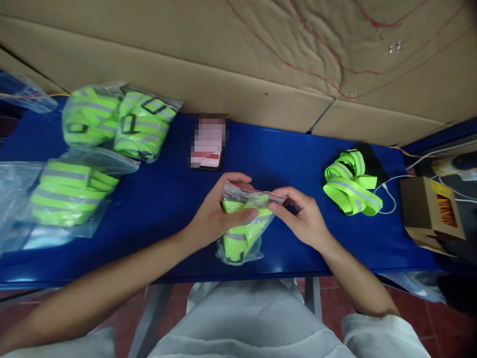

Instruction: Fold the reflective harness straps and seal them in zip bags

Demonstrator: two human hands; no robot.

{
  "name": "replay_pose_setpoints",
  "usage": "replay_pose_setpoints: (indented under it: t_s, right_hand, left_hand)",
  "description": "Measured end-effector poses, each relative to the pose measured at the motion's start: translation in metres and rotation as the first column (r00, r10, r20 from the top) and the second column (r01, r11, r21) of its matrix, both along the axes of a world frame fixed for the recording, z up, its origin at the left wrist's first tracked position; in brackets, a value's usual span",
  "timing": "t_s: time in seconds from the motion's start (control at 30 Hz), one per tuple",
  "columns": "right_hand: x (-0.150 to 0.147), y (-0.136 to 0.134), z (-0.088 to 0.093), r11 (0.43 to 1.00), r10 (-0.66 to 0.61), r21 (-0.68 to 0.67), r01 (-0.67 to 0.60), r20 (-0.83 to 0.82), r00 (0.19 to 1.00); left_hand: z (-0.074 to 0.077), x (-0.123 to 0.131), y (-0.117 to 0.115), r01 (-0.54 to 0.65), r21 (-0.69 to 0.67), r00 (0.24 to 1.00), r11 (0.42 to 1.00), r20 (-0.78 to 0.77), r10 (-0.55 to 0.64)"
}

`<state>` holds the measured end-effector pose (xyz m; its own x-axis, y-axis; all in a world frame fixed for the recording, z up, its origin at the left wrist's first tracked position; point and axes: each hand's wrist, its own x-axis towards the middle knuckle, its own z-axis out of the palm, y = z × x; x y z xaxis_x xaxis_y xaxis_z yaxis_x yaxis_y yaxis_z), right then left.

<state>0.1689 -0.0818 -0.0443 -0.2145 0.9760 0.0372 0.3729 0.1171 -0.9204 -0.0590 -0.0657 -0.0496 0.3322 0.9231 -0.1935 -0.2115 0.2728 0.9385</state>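
A clear zip bag [242, 223] with a folded neon-green reflective strap inside is held over the near middle of the blue table [167, 199]. My left hand [216, 211] wraps around the bag's upper left side, fingers closed on it. My right hand [301, 216] pinches the bag's top edge at its right end. The bag's lower end rests on the table near the front edge.
Three filled bags of green straps [89, 114] [143, 124] [69, 191] lie at the left. A loose green reflective strap [350, 184] lies at the right, beside a small cardboard box [428, 214] and white cables. A phone [207, 141] lies behind; a cardboard wall [261, 59] stands beyond.
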Motion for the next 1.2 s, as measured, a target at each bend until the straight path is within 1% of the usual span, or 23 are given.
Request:
replay_pose_setpoints:
  t_s: [0.1, 0.17, 0.23, 0.27, 0.33, 0.43, 0.5, 0.53, 0.7, 0.83, 0.97, 1.2]
  right_hand:
    - [-0.002, 0.001, 0.0, 0.998, -0.004, -0.07, -0.002, -0.084, 0.996]
    - [-0.002, 0.0, 0.001, 0.997, -0.015, -0.079, 0.006, -0.118, 0.993]
    - [-0.002, -0.001, 0.002, 0.997, -0.029, -0.072, 0.02, -0.124, 0.992]
    - [-0.002, -0.002, 0.001, 0.997, -0.036, -0.069, 0.027, -0.124, 0.992]
    - [-0.002, -0.003, 0.0, 0.997, -0.048, -0.074, 0.038, -0.126, 0.991]
    - [-0.002, -0.003, -0.002, 0.993, -0.066, -0.108, 0.05, -0.148, 0.987]
    - [-0.001, -0.002, -0.001, 0.989, -0.069, -0.139, 0.046, -0.164, 0.984]
    - [0.0, 0.0, 0.0, 0.987, -0.063, -0.158, 0.036, -0.173, 0.983]
    - [0.008, 0.005, 0.005, 0.969, 0.006, -0.24, -0.055, -0.199, 0.98]
    - [0.009, 0.004, 0.007, 0.96, -0.042, -0.28, -0.026, -0.232, 0.972]
    - [0.005, 0.002, 0.007, 0.963, -0.064, -0.269, -0.005, -0.25, 0.966]
    - [0.003, 0.002, 0.007, 0.964, -0.091, -0.264, 0.027, -0.236, 0.968]
  left_hand:
    - [0.002, -0.001, 0.0, 0.028, 0.033, 0.999, 0.999, -0.018, -0.027]
    - [0.002, -0.001, 0.0, 0.049, 0.054, 0.999, 0.997, -0.023, -0.047]
    - [0.002, 0.0, 0.0, 0.058, 0.044, 0.998, 0.997, -0.015, -0.057]
    - [0.001, 0.0, 0.0, 0.059, 0.016, 0.998, 0.998, 0.002, -0.059]
    - [-0.001, 0.002, 0.0, 0.081, -0.082, 0.995, 0.993, 0.067, -0.075]
    - [-0.004, 0.004, -0.001, 0.156, -0.254, 0.979, 0.955, 0.168, -0.115]
    - [-0.004, 0.005, -0.001, 0.182, -0.321, 0.975, 0.929, 0.179, -0.129]
    - [-0.004, 0.005, 0.0, 0.186, -0.331, 0.976, 0.925, 0.172, -0.134]
    - [-0.002, 0.003, 0.0, 0.209, -0.252, 0.975, 0.945, 0.126, -0.182]
    - [-0.002, 0.003, 0.0, 0.227, -0.245, 0.972, 0.943, 0.111, -0.205]
    - [0.0, 0.003, 0.0, 0.214, -0.231, 0.975, 0.949, 0.102, -0.195]
    - [0.002, 0.003, 0.001, 0.246, -0.179, 0.968, 0.953, 0.107, -0.229]
